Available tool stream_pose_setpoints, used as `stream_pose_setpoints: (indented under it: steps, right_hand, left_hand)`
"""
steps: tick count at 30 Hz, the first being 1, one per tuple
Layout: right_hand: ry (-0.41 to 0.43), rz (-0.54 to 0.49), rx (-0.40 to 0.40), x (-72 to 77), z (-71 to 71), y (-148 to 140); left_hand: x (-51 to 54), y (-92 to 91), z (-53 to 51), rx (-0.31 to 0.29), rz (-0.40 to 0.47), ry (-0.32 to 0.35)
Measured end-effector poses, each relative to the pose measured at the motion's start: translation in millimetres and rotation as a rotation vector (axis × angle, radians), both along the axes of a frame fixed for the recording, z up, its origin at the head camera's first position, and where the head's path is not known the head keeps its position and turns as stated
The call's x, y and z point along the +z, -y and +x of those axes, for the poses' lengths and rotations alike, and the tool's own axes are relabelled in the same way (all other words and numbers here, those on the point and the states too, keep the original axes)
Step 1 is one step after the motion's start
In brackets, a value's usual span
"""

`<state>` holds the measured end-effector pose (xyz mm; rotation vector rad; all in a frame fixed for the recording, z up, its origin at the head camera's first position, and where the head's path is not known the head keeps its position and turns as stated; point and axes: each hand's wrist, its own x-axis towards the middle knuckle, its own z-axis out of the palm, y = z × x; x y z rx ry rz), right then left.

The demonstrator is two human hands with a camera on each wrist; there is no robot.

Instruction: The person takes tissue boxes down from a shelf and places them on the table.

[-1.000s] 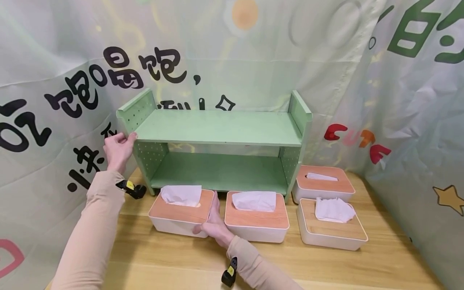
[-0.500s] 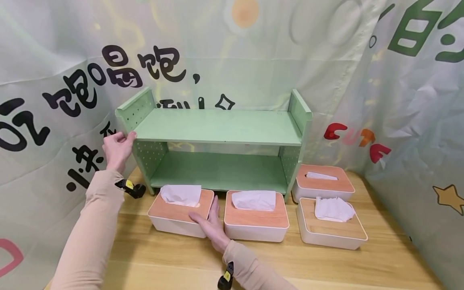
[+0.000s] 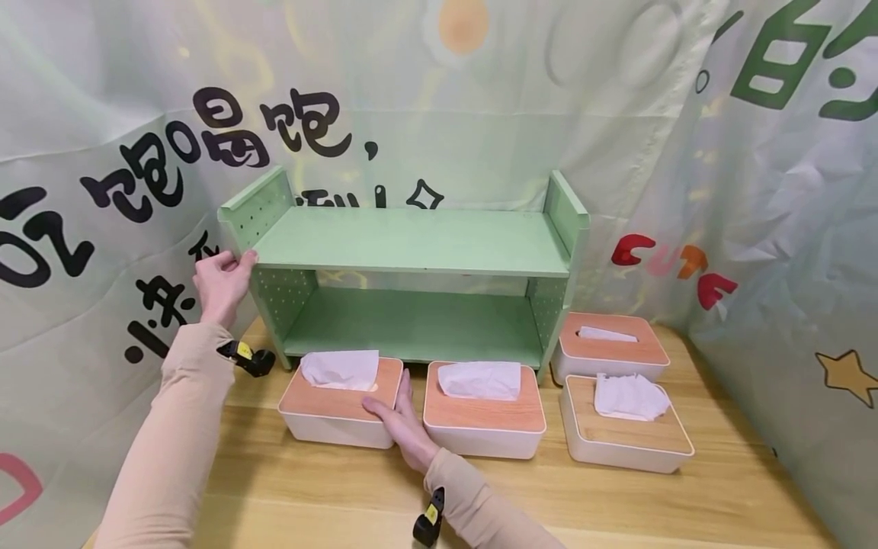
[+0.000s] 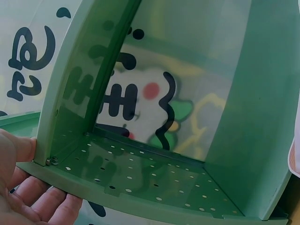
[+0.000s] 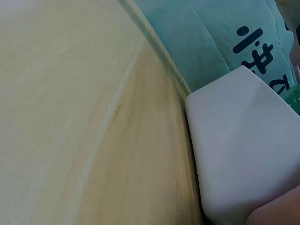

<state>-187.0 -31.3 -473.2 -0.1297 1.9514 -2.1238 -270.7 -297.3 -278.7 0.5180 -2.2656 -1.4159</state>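
A green two-tier shelf (image 3: pixel 411 240) stands at the back of the wooden table. My left hand (image 3: pixel 222 286) grips its left front edge; in the left wrist view, the thumb is at the upper board and the fingers (image 4: pixel 47 201) lie along the perforated side panel. In front of the shelf's left half sits a tissue box (image 3: pixel 329 423) with a wood-look lid and white tissue. My right hand (image 3: pixel 408 427) rests on this box's right front corner, thumb over the lid's front edge, straight fingers along its right side. The right wrist view shows the box's white wall (image 5: pixel 239 150).
Close to the right hand stands a second tissue box (image 3: pixel 483 442). Farther right are a lighter-lidded tissue box (image 3: pixel 627 454) and, behind it, another tissue box (image 3: pixel 613 347). Printed cloth (image 3: pixel 439 137) hangs behind and along both sides of the table (image 3: pixel 309 488).
The right thumb has moved up from the left box's front wall to its lid edge. The left hand, shelf and boxes look nearly unmoved.
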Motion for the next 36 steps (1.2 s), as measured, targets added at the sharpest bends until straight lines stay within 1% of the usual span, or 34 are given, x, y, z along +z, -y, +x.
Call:
stream_pose_setpoints:
  steps: [3, 9, 16, 21, 25, 32, 36]
  right_hand:
    - [0.001, -0.017, -0.004, -0.1, -0.6, 0]
    - [0.005, -0.028, 0.001, -0.3, -1.8, 1]
    - [0.003, -0.03, 0.0, 1.4, -1.7, 0]
    - [0.006, -0.024, -0.014, 3.3, -1.3, 1]
    - [0.011, -0.009, -0.036, 6.9, -1.2, 2]
    - [-0.016, 0.046, -0.082, 16.9, -0.3, 3]
    - [-0.026, 0.057, -0.105, 22.0, -0.4, 5]
  left_hand:
    - [-1.0, 0.1, -0.2, -0.003, 0.001, 0.001]
    - [-2.9, 0.4, -0.6, 0.011, -0.007, -0.004]
    - [-1.7, 0.1, 1.4, 0.002, -0.002, -0.002]
    - [-1.6, 0.6, 1.4, -0.005, 0.007, 0.004]
    - [-1.7, 1.4, 0.7, -0.007, 0.012, 0.012]
    - [-0.7, 1.0, 0.0, -0.01, 0.015, 0.017]
    - [-0.4, 0.3, 0.3, -0.006, 0.004, 0.015]
